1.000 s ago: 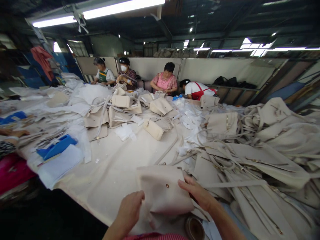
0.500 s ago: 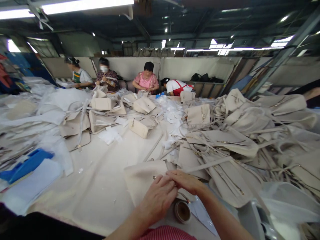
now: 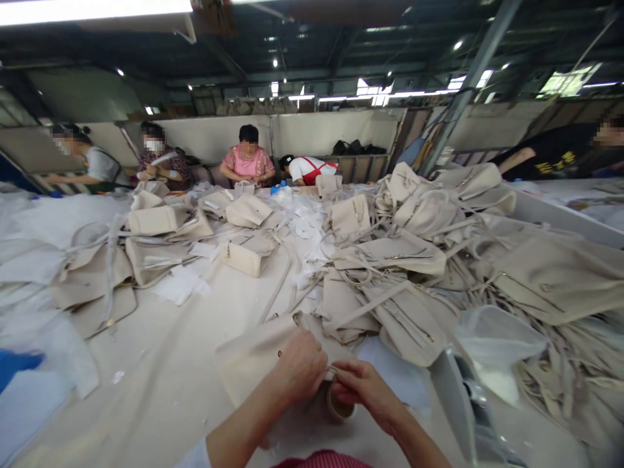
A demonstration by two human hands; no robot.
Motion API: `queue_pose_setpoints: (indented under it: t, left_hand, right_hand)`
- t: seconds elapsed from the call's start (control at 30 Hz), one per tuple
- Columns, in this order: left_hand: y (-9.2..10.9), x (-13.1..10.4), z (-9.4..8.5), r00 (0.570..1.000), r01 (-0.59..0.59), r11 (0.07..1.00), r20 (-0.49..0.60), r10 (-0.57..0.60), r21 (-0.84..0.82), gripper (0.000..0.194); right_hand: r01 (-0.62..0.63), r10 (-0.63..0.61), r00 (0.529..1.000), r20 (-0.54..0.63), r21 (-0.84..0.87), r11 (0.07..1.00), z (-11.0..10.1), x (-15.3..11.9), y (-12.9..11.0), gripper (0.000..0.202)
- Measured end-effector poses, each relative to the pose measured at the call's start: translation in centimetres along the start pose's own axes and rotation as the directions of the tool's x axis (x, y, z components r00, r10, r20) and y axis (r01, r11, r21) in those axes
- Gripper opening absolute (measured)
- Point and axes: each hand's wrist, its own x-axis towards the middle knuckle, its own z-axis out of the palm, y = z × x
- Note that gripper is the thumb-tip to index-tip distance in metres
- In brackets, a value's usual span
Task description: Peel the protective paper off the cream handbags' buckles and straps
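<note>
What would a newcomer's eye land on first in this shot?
Probably the large heap of beige bags, sprawled over the right part of the table. Nearest the camera, the left hand curls over a single beige bag, with the right hand close beside it. Across the table, a person in pink stands out.

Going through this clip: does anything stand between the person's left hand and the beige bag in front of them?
Nothing visible does. The left hand lies over the bag and seems to touch it, though the contact is hidden. The round object, partly covered by the right hand, is off to one side.
</note>
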Motion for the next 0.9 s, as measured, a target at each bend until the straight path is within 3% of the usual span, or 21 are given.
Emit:
queue_pose_setpoints:
  t: [0.1,0.17,0.3,0.4,0.53,0.67,0.77,0.9]
  left_hand:
    - [-0.1,1.5,0.5,0.991,0.1,0.991,0.098,-0.092,-0.085,0.027]
    - [-0.2,2.3,1.3,0.983,0.146,0.978,0.132,-0.127,-0.146,0.037]
    - [-0.3,3.2,3.1,0.971,0.17,0.964,0.201,-0.128,-0.207,0.021]
    - [-0.5,3.1,3.7,0.961,0.242,0.932,0.201,-0.191,-0.27,0.018]
    - [-0.7,2.4,3.6,0.939,0.341,0.841,0.184,-0.289,-0.42,0.024]
    - [-0.5,1.7,3.7,0.921,0.387,0.731,0.191,-0.34,-0.562,0.016]
    - [-0.6,1.3,3.8,0.922,0.379,0.656,0.207,-0.328,-0.652,0.016]
    - [-1.8,1.2,3.8,0.938,0.345,0.558,0.272,-0.213,-0.755,0.022]
  right_hand:
    - [0.102,-0.104,0.984,-0.146,-0.025,0.994,-0.4,0.7,0.4,0.046]
    - [0.156,-0.169,0.969,-0.181,-0.087,0.984,-0.8,1.2,0.4,0.044]
    - [0.168,-0.176,0.97,-0.167,-0.063,0.984,-0.8,1.6,0.7,0.046]
    - [0.169,-0.162,0.972,-0.168,0.024,0.985,-0.4,1.3,0.7,0.051]
    - [0.201,-0.184,0.963,-0.196,0.067,0.977,-0.3,0.7,0.6,0.057]
    - [0.247,-0.246,0.963,-0.113,-0.006,0.969,-0.1,0.9,1.0,0.049]
    - [0.278,-0.28,0.957,-0.079,-0.038,0.96,0.0,1.5,1.7,0.039]
    - [0.394,-0.402,0.915,-0.032,-0.141,0.908,-0.2,1.7,2.2,0.026]
